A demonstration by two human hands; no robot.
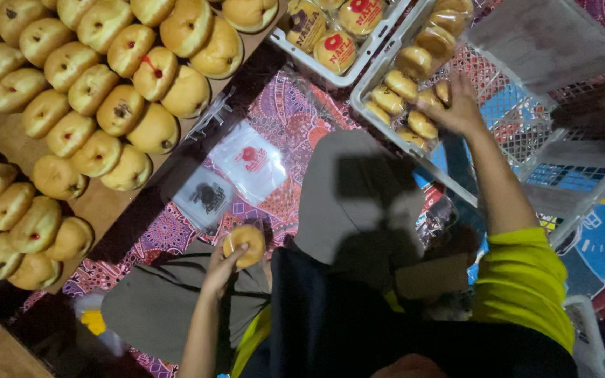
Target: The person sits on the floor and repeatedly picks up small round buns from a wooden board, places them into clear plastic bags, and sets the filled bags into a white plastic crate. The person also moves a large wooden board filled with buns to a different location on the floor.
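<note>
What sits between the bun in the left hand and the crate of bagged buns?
Only the person's own knee, between the left hand with its bun and the crate, where the right hand rests.

Two small clear bags lie flat on the patterned cloth (295, 119) near its middle, one with a red mark (250, 159), one with a black mark (208, 198). At the top edge, a white tray (348, 73) holds buns wrapped with round red-and-yellow labels (334, 49). Right of it, a clear box (414, 77) holds plain buns.
</note>
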